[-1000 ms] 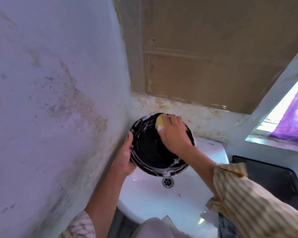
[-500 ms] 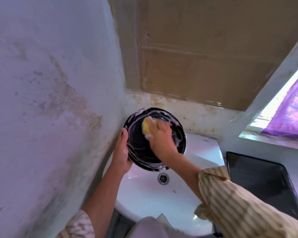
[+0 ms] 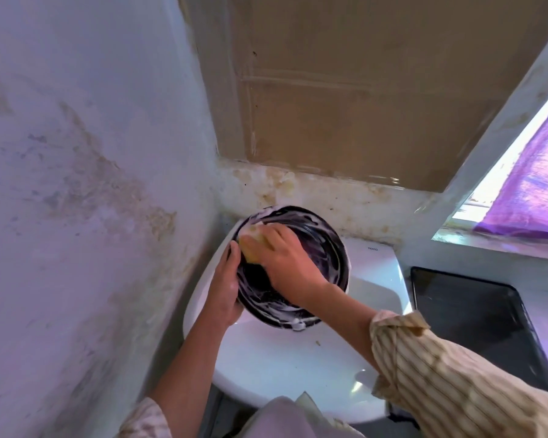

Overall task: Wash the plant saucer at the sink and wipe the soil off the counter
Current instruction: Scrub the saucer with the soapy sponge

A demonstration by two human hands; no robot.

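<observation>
A black round plant saucer (image 3: pixel 325 248), streaked with white soap foam, is held tilted over the white sink (image 3: pixel 285 368). My left hand (image 3: pixel 223 287) grips its left rim. My right hand (image 3: pixel 287 262) presses a yellow sponge (image 3: pixel 253 243) against the saucer's upper left inside, near my left thumb. The saucer hides the sink's drain.
A stained wall rises close on the left, and a brown board (image 3: pixel 345 90) covers the wall behind the sink. To the right lies a black tray (image 3: pixel 475 320) on the counter. A window with purple cloth (image 3: pixel 532 188) is at the far right.
My right hand has slid the sponge from the saucer's top to its upper left rim. The saucer has dropped lower and now hides the drain.
</observation>
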